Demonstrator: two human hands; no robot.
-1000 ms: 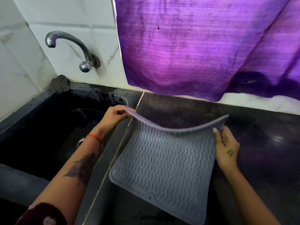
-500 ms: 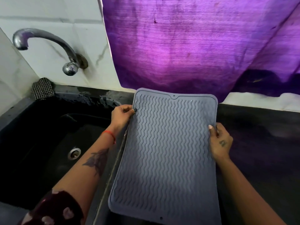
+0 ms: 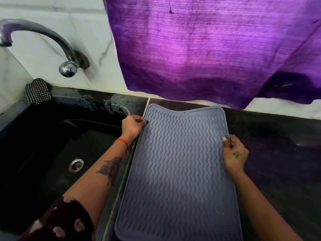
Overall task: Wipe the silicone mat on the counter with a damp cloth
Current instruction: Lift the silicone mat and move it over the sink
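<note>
Mat [image 3: 180,171] fills the near middle of the view: a grey silicone sheet with wavy ribs, lying flat on the dark counter [image 3: 278,153], its long axis running from 6 o'clock to 12 o'clock, its left edge just beside the sink [image 3: 43,145]. At about 3 o'clock of the mat, the right hand [image 3: 234,153] pinches the right edge, thumb on top. Farther up, at about 10 o'clock, the left hand [image 3: 132,125] pinches the left edge near the far corner, fingers curled. No cloth is in either hand, so wiping looks not yet begun. Farthest off, at 10 o'clock from the left hand, a checked cloth [image 3: 37,92] sits at the sink's back corner under the tap [image 3: 52,44]; it is probably the wiper, and the left hand is plainly nearer to it than the right.
</note>
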